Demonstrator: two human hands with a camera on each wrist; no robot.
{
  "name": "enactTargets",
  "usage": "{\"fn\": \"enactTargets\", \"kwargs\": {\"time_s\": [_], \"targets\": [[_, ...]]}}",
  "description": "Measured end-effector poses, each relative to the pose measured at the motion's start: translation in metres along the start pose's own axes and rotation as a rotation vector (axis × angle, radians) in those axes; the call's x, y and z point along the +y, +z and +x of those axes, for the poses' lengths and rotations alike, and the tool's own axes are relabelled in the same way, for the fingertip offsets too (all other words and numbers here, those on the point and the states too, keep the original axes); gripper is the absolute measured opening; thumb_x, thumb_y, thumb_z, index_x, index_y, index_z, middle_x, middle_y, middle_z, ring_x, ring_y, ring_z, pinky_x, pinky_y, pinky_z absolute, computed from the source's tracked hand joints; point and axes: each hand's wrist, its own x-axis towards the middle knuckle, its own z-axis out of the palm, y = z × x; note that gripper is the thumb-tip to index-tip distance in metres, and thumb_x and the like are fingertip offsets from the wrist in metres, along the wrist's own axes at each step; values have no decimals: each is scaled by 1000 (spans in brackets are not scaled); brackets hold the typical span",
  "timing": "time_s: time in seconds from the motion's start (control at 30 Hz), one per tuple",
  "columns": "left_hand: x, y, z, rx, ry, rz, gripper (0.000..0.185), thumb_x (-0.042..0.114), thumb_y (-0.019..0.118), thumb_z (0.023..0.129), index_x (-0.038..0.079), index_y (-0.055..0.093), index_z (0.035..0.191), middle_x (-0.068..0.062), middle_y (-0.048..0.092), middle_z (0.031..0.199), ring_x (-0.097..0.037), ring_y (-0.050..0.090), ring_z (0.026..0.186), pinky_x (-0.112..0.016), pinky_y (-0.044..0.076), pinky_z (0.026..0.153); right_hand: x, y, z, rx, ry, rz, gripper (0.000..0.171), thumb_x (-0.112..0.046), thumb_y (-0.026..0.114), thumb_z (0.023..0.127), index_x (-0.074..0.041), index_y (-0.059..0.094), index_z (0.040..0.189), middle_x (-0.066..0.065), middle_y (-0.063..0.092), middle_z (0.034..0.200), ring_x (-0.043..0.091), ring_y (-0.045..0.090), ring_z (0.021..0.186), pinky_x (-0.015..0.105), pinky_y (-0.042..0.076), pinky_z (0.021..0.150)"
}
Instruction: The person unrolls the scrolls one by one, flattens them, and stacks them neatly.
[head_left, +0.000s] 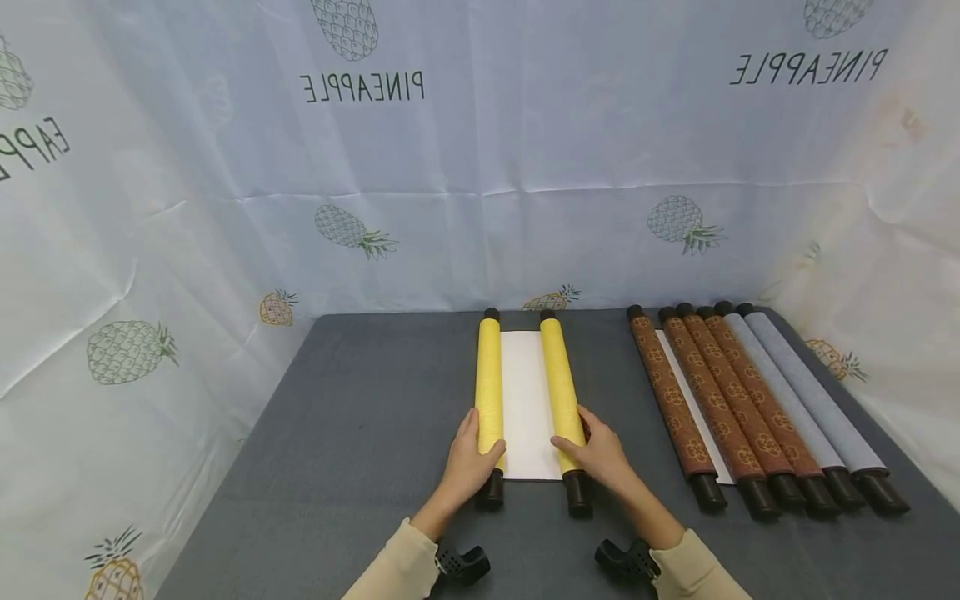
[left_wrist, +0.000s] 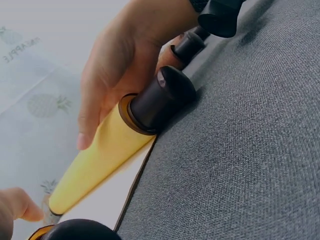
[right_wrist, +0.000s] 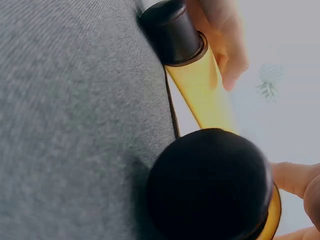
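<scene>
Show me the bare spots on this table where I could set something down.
Widest: the grey cloth left of the left yellow roll, which the left hand holds. Narrower: the strip between the right yellow roll, held by the right hand, and the leftmost brown roll. Crowded: the right side, where brown rolls and grey rolls lie side by side.

Draped booth, pineapple-print cloth (head_left: 540, 142) around a grey-covered table (head_left: 375, 400).

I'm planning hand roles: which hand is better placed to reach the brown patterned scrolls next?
Likely the right hand: it grips the yellow scroll on the side nearer the brown patterned scrolls, while the left hand grips the opposite side, farther away.
</scene>
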Motion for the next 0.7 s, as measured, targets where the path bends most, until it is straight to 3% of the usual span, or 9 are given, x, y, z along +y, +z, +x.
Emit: {"fn": "enactTargets", "kwargs": {"time_s": [0.3,0.47,0.7], "targets": [[3,2,-3,44,-12,60,93,17,78,74,-16,27,144,-34,35,145,-47,44,127,-59,39,103,3,2,-1,30,0,-10,88,-20,82,72,11,37,141,30,55,131,38,59,109,49,49,93],[1,1,-2,74,-5,59,88,12,77,72,-16,31,142,-34,39,142,-46,48,120,-58,42,99,5,1,0,27,10,24,85,-12,80,74,14,34,141,35,50,135,45,56,118,51,49,97],[-6,-2,-3,96,-8,1,83,12,75,74,-14,34,141,-32,41,143,-46,46,127,-57,41,102,3,-3,-3,10,28,57,85,-9,77,75,15,30,143,37,46,137,48,52,123,51,49,97]]}}
